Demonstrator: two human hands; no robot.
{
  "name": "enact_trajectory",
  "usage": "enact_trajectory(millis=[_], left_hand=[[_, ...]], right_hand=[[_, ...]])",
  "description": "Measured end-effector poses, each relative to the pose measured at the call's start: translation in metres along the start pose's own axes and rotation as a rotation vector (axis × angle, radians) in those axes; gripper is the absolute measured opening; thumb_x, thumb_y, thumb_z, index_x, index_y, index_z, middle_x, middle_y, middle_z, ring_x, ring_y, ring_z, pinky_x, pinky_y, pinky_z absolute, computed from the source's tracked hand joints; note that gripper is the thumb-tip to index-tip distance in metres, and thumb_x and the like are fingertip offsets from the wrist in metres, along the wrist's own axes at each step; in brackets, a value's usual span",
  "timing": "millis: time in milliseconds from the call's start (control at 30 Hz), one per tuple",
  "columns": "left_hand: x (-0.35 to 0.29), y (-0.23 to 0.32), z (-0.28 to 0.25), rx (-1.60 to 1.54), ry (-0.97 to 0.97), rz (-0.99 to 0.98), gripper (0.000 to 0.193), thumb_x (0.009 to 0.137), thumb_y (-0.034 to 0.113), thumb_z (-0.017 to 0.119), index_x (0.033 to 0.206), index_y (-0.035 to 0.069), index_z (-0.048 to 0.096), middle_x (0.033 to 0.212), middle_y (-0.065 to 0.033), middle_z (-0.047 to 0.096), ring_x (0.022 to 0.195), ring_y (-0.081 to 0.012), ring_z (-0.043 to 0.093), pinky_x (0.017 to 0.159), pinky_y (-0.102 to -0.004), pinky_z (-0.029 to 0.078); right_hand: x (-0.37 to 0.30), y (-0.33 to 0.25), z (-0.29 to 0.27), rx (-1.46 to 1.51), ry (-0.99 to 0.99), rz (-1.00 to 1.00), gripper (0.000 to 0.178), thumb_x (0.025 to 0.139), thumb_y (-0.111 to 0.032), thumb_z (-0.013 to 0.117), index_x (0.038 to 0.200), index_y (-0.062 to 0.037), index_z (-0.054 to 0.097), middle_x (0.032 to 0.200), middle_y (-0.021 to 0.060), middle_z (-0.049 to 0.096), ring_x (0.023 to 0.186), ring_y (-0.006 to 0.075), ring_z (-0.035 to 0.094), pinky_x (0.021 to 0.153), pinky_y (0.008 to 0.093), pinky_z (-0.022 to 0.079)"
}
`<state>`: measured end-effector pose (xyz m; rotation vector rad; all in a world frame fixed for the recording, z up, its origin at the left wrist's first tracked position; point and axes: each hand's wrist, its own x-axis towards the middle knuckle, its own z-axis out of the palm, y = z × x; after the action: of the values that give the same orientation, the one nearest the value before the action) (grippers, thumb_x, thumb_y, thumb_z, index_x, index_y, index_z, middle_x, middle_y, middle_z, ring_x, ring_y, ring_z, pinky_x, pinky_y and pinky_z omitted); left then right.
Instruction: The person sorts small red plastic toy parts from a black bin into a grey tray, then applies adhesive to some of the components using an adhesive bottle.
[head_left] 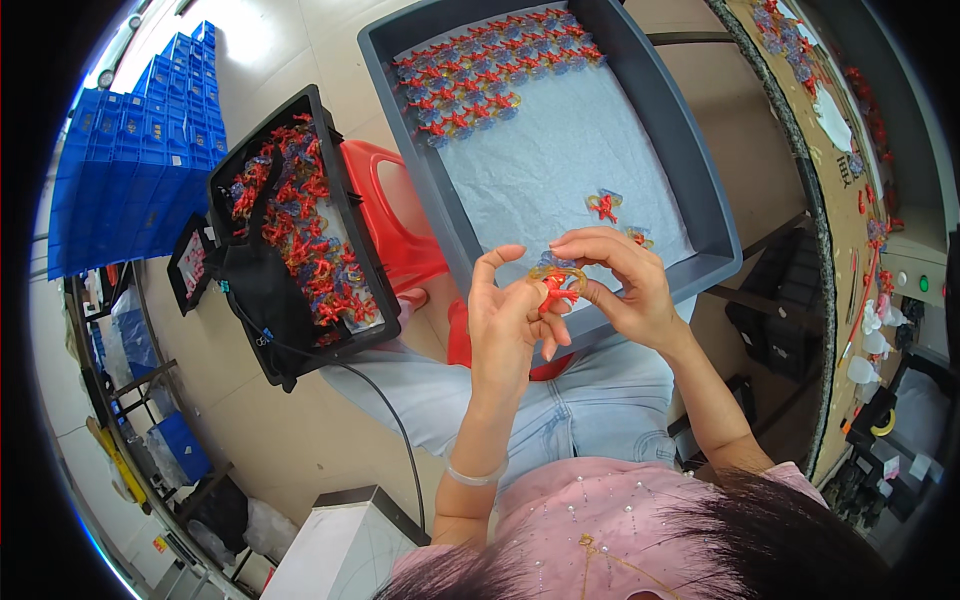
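Observation:
Both hands meet over the near edge of a large grey tray (722, 232). Between them is a small red plastic figure (560, 287) with clear yellow and blue parts. My left hand (508, 312) pinches it from the left, its fingers partly curled. From the right, the thumb and fingertips of my right hand (630, 288) close on its yellow part. Inside the tray, white paper (560, 145) carries rows of similar figures (495, 65) at the far end. A loose figure (604, 205) lies nearer, and another (640, 238) is partly hidden behind my right hand.
A black crate (347, 205) full of similar figures stands at left, a black bag (255, 285) draped over its side. Between crate and tray is a red stool (385, 205). Blue crates (140, 150) are stacked far left. A workbench (815, 150) with scattered parts runs along the right.

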<state>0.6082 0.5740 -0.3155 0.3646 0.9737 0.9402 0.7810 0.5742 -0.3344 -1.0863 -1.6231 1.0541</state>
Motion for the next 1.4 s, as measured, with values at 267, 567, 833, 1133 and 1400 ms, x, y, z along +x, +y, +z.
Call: enact_trajectory(millis=[267,567,833,1133,1400], left_hand=[[0.008,0.000,0.007,0.017,0.013,0.020,0.044,0.089,0.006,0.050,0.129,-0.002,0.034,0.078,-0.0196,0.064,0.047,-0.0207,0.060,0.034,-0.0246,0.041],[0.020,0.001,0.006,0.024,-0.004,0.008,0.044,0.088,0.001,0.051,0.128,-0.001,0.031,0.084,-0.0216,0.065,0.047,-0.0178,0.059,0.035,-0.0239,0.042],[0.028,0.001,0.016,0.191,-0.042,0.119,0.043,0.088,-0.001,0.052,0.127,0.003,0.035,0.084,-0.0176,0.065,0.047,-0.0147,0.059,0.036,-0.0218,0.040],[0.029,-0.006,0.015,0.384,-0.075,0.262,0.036,0.091,-0.003,0.050,0.124,0.004,0.035,0.091,-0.0162,0.065,0.050,-0.0119,0.059,0.039,-0.0186,0.040],[0.038,-0.009,0.006,0.257,-0.020,0.278,0.042,0.096,0.004,0.051,0.130,0.001,0.027,0.100,-0.0181,0.065,0.053,-0.0113,0.058,0.043,-0.0191,0.042]], right_hand=[[0.005,0.015,0.007,0.045,0.129,0.008,0.029,0.077,0.006,0.072,0.106,-0.0006,0.069,0.109,0.0129,0.068,0.092,0.0202,0.067,0.078,0.0303,0.055],[0.012,0.026,0.002,-0.110,0.140,-0.090,0.034,0.074,0.008,0.072,0.106,-0.0005,0.068,0.108,0.0131,0.067,0.090,0.0203,0.067,0.077,0.0302,0.057],[0.017,0.038,-0.002,-0.122,0.195,-0.099,0.030,0.072,0.006,0.077,0.100,0.0012,0.067,0.099,0.0144,0.067,0.088,0.0206,0.068,0.073,0.0288,0.057],[0.024,0.042,-0.007,-0.271,0.267,-0.348,0.030,0.071,0.008,0.076,0.099,-0.0003,0.070,0.097,0.0156,0.068,0.081,0.0232,0.069,0.066,0.0325,0.057],[0.046,0.075,-0.002,0.336,0.309,0.455,0.032,0.082,0.007,0.062,0.114,0.0048,0.065,0.094,0.0102,0.070,0.087,0.0149,0.068,0.080,0.0282,0.056]])
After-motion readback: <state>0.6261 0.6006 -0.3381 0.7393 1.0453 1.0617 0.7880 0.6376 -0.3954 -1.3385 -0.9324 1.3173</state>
